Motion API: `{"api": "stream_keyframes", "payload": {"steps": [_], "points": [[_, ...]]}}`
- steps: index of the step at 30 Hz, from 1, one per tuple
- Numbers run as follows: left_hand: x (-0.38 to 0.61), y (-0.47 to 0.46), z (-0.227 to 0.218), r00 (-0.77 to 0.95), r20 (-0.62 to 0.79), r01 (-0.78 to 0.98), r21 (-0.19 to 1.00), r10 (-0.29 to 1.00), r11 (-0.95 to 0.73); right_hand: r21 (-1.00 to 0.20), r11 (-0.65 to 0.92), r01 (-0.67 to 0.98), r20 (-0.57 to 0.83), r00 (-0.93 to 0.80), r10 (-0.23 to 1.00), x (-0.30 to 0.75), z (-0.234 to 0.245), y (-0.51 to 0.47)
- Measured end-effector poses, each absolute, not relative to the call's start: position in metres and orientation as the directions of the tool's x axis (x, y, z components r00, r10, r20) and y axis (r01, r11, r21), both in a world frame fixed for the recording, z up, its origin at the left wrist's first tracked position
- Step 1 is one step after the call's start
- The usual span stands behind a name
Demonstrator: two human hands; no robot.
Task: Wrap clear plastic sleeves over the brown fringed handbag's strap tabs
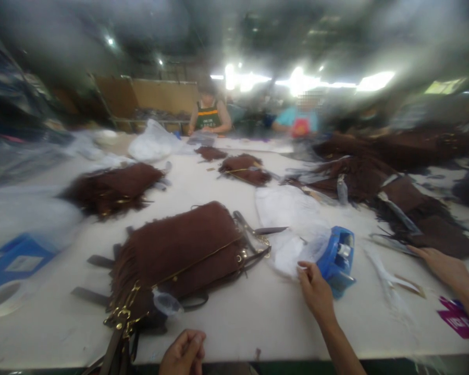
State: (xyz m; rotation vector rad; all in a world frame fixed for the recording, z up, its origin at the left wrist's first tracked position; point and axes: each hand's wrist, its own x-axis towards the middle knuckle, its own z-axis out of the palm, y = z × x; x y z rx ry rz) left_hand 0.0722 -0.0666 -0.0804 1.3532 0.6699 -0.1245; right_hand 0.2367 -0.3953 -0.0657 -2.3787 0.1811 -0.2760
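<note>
My left hand (pixel 183 353) is at the front table edge, thumb pressed to curled fingers; anything in them is hidden. Left of the blue tape dispenser (pixel 338 260), my right hand (pixel 316 291) pinches something small and whitish that I cannot make out. Behind those fingertips lies a white plastic bundle (pixel 291 219). A brown fringed handbag (pixel 183 250) rests flat before me, apart from both hands. It has gold chain hardware (pixel 125 315) and dark straps. A small clear plastic piece (pixel 167 303) hangs at its front.
A co-worker's hand (pixel 445 265) reaches in from the right, near piled brown bags (pixel 398 203). Another blue dispenser (pixel 17 260) and a tape roll (pixel 8 299) lie left. More brown bags (pixel 117 187) lie farther back. Two people (pixel 210 117) work across the table (pixel 234 333).
</note>
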Motion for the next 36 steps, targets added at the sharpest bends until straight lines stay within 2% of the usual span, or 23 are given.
{"api": "stream_keyframes", "payload": {"steps": [7,10,14,16,19,25,28,32,34,36], "points": [[0.07,-0.066,-0.094,0.84,-0.458,0.406,0.886,0.291,0.222,-0.675,-0.732,0.095,0.118,0.993,0.02,0.226,-0.079,-0.408],[0.068,-0.066,-0.097,0.84,-0.46,0.401,0.884,0.289,0.241,-0.566,-0.79,0.235,0.178,0.971,0.161,0.225,-0.086,-0.411],[0.066,-0.067,-0.097,0.845,-0.447,0.38,0.888,0.294,0.257,-0.342,-0.833,0.435,0.37,0.877,0.306,0.221,-0.079,-0.404],[0.065,-0.068,-0.096,0.846,-0.445,0.377,0.889,0.294,0.261,-0.264,-0.847,0.461,0.433,0.841,0.323,0.217,-0.071,-0.397],[0.066,-0.068,-0.092,0.849,-0.446,0.376,0.887,0.284,0.267,-0.228,-0.869,0.438,0.489,0.824,0.287,0.211,-0.061,-0.385],[0.066,-0.067,-0.087,0.856,-0.437,0.376,0.893,0.276,0.248,-0.277,-0.831,0.482,0.54,0.794,0.28,0.197,-0.049,-0.36],[0.064,-0.067,-0.086,0.857,-0.434,0.378,0.896,0.279,0.232,-0.348,-0.79,0.504,0.512,0.808,0.291,0.183,-0.041,-0.341],[0.058,-0.071,-0.07,0.89,-0.347,0.31,0.936,0.297,0.165,-0.597,-0.669,0.442,0.346,0.895,0.282,0.157,-0.018,-0.303],[0.056,-0.073,-0.054,0.922,-0.237,0.224,0.971,0.307,0.078,-0.732,-0.57,0.372,0.225,0.923,0.314,0.145,-0.005,-0.281],[0.056,-0.075,-0.037,0.95,-0.116,0.122,0.993,0.291,-0.001,-0.807,-0.487,0.334,0.159,0.917,0.366,0.135,0.008,-0.261]]}}
